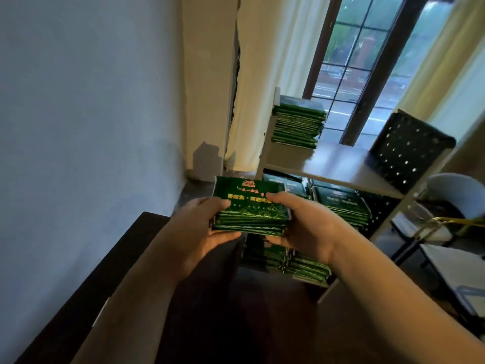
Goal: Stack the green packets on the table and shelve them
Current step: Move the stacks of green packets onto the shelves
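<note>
- Both hands are up in front of the shelf unit (338,164) and carry 1 stack of green packets (252,208) between them, clear of any surface.
- Left hand (210,224): thumb lies flat on the top packet at its left edge, and the other fingers curl under the stack, clamping it.
- Right hand (301,222): same grip on the right edge, thumb on top and fingers wrapped beneath. Fingertips below are mostly hidden.
- The held stack looks squared, with its edges roughly aligned and the printed face up.
- Top board of the shelf unit: 1 tall pile (298,122) sits at the back left, with bare board beside it. A black perforated panel (409,153) leans at the right end.
- Level below: more piles (341,203) stand side by side. Lowest level: further piles (304,266), partly hidden by the hands.
- Dark table (136,232) at lower left: no packets on the part in view, and the rest is out of frame.
- Judgement: stacking of this batch is done and shelving is well along. What remains is placing this stack; I cannot tell whether more packets wait off-frame.
</note>
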Available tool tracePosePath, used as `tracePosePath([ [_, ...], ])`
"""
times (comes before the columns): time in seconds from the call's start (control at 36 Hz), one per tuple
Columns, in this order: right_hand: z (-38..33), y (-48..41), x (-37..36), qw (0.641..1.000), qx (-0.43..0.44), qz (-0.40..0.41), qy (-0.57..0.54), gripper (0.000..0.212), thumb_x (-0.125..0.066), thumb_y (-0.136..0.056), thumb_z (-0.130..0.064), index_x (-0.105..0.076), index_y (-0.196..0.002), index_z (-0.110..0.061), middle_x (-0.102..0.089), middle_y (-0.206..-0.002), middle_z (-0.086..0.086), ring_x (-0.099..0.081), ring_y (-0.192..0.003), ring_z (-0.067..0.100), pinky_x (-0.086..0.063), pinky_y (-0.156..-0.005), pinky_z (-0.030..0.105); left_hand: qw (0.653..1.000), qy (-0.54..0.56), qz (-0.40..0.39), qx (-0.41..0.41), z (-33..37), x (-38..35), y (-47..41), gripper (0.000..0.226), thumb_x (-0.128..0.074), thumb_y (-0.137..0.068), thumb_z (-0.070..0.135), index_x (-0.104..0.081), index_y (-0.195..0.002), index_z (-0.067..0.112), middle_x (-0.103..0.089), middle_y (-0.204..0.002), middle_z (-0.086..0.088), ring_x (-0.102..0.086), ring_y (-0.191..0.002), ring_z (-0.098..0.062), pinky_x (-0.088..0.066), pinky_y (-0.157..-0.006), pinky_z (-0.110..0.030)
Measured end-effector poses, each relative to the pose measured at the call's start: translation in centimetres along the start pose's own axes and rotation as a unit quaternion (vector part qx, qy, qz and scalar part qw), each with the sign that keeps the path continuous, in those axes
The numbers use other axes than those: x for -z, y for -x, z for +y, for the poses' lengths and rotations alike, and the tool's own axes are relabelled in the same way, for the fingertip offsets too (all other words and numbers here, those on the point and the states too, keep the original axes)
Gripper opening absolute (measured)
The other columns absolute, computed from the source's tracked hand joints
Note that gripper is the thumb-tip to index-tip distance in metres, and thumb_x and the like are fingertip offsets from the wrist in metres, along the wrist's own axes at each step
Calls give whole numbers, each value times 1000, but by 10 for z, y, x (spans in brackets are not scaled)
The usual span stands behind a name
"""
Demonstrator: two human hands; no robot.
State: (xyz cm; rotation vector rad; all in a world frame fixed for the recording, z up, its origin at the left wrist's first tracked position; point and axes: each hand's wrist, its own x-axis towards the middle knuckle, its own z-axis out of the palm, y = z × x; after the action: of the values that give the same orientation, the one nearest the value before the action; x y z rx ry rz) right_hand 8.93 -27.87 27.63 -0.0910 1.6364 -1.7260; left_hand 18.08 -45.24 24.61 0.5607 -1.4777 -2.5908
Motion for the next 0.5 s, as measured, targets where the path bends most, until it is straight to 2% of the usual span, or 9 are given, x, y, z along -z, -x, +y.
tracePosePath([
  [0.06, -15, 15, 11, 1000, 13, 15, -16, 28, -64, -93, -26, -64, -117, -12, -75, -100, 8, -72, -85, 21, -58, -67, 32, 1000, -1, -2, -22, 3, -26, 3, 25, -60, -95, 10, -56, -118, 0, -70, -111, -21, -73, -99, -31, -61, -73, -39],
  [0.11, -30, 29, 26, 999, 27, 23, -35, 27, -61, -95, -26, -63, -116, -12, -75, -94, 8, -72, -78, 20, -54, -57, 28, 999, -2, -8, -46, 3, -51, 3, 16, -59, -96, 9, -59, -111, 3, -68, -112, -19, -71, -99, -29, -61, -77, -40],
  [0.17, -44, 39, 38, 997, 49, 37, -42, 27, -57, -96, -28, -62, -119, -12, -73, -92, 7, -69, -77, 20, -51, -57, 28, 997, -3, -35, -66, 3, -74, 0, 18, -58, -97, 9, -61, -113, 2, -69, -113, -19, -72, -98, -29, -60, -81, -40],
  [0.22, -56, 46, 51, 994, 76, 54, -49, 28, -53, -97, -25, -62, -121, -13, -71, -94, 8, -67, -81, 21, -52, -64, 31, 997, 19, -50, -54, 5, -95, -3, 22, -58, -98, 12, -61, -118, 2, -73, -108, -16, -74, -95, -27, -61, -77, -38],
  [0.33, -76, 51, 72, 988, 101, 94, -73, 13, -52, -97, -18, -61, -105, -12, -68, -86, 8, -66, -74, 21, -50, -58, 30, 997, 44, -35, -52, 8, -133, -12, 18, -61, -97, 13, -63, -113, 6, -73, -104, -14, -74, -89, -28, -60, -75, -37],
  [0.39, -84, 45, 80, 984, 104, 129, -67, 9, -53, -97, -18, -58, -101, -11, -65, -91, 10, -64, -78, 23, -50, -62, 31, 996, 61, -39, -55, 8, -148, -18, 14, -60, -97, 12, -63, -110, 8, -70, -108, -14, -71, -96, -31, -58, -84, -41],
  [0.47, -95, 30, 88, 976, 121, 170, -66, 13, -57, -95, -15, -57, -105, -6, -59, -105, 17, -62, -94, 32, -56, -86, 46, 994, 93, -32, -53, 11, -164, -28, 6, -61, -95, 10, -60, -100, 12, -61, -111, -14, -63, -103, -30, -54, -91, -40],
  [0.5, -98, 25, 89, 975, 122, 174, -59, 12, -57, -96, -14, -57, -105, -5, -58, -104, 17, -62, -93, 33, -55, -87, 47, 993, 107, -12, -51, 12, -166, -31, 7, -61, -94, 8, -58, -98, 13, -56, -110, -12, -60, -103, -29, -53, -93, -40],
])
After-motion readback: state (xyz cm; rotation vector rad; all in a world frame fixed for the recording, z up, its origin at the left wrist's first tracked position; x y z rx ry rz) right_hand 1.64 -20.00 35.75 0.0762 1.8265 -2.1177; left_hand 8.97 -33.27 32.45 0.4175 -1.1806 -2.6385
